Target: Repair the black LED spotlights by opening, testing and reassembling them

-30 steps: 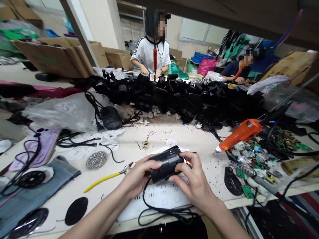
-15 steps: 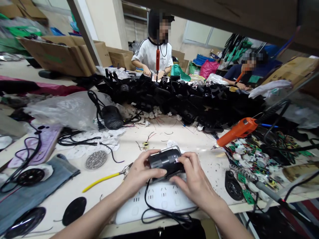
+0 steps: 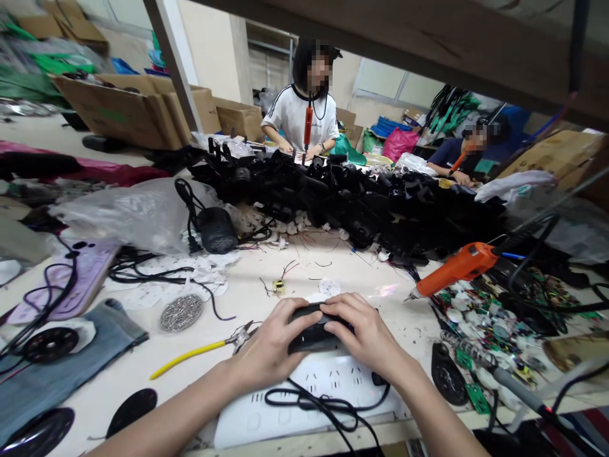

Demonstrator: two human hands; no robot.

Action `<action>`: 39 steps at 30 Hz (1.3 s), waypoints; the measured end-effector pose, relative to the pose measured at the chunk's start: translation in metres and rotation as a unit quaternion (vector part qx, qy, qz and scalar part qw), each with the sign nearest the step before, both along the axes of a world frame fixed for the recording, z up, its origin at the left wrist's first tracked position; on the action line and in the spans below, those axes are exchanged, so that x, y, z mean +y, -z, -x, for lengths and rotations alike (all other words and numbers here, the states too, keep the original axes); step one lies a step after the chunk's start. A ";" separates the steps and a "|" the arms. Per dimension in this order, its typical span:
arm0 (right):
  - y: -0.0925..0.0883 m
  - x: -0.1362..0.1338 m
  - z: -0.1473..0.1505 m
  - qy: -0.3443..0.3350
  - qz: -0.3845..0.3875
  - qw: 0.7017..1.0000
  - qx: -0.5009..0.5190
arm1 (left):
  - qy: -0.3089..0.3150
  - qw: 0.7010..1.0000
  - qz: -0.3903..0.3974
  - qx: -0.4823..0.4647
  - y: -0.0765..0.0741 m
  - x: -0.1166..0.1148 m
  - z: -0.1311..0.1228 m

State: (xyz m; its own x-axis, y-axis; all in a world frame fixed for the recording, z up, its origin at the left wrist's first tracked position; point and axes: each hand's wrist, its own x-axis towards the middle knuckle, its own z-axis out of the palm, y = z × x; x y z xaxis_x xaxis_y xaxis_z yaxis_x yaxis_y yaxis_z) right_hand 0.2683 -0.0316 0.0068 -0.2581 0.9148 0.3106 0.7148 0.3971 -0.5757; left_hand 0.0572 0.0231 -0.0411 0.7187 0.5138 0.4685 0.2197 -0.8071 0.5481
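Both hands grip a black plastic device (image 3: 314, 339) with a smooth casing, low above the back edge of a white power strip (image 3: 257, 422). My left hand (image 3: 273, 339) wraps its left side, thumb and fingers closed around it. On the other side my right hand (image 3: 364, 327) holds it, its fingers bent over the top. Much of the casing is covered by my fingers. A black cable (image 3: 328, 406) lies looped across the strip, and a black plug sits at a socket by my right wrist. Yellow-handled cutters (image 3: 190, 358) lie beside my left hand.
An orange electric screwdriver (image 3: 451, 270) hangs at the right over circuit boards and wires (image 3: 499, 324). Black casings (image 3: 333, 197) are heaped across the back. A dish of screws (image 3: 181, 313) and a small board (image 3: 278, 287) lie ahead. Two people work opposite.
The device has been turned and lowered towards the power strip, with my right hand now over its top. The plug at the strip has come into view. The camera view has shifted slightly.
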 end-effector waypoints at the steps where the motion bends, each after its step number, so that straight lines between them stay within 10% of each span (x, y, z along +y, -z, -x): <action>1: 0.002 0.000 0.001 0.001 -0.007 1.000 -0.002 | 0.001 1.000 0.019 0.005 -0.003 0.000 0.001; 8: 0.001 -0.003 0.007 0.008 -0.021 1.000 -0.006 | -0.010 0.987 0.159 0.001 -0.023 -0.001 0.004; 28: 0.003 -0.001 0.009 0.025 0.002 1.000 0.009 | -0.016 0.987 0.162 -0.009 -0.020 -0.008 0.008; 35: 0.002 -0.001 0.012 0.038 -0.007 0.999 -0.020 | -0.203 0.959 0.182 0.079 -0.034 0.057 0.037; 39: 0.001 0.001 0.013 0.043 -0.007 0.999 -0.031 | -0.166 0.960 0.181 0.135 -0.023 0.087 0.020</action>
